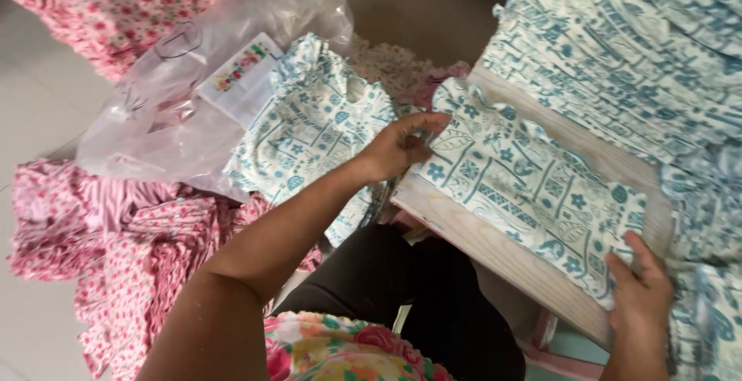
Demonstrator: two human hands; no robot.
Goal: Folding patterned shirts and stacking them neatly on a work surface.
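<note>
Head view: your left hand [402, 147] and right hand [640, 288] pressed flat, open, on blue-print cloth [525, 188] over wooden board [495, 250], center-right. Folding step, likely; next needs neat edge tuck.

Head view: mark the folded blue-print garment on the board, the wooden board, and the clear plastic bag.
folded blue-print garment [525, 188], head view, middle of the cloth.
wooden board [479, 238], head view, bare near edge.
clear plastic bag [154, 110], head view, middle of the film.
</note>
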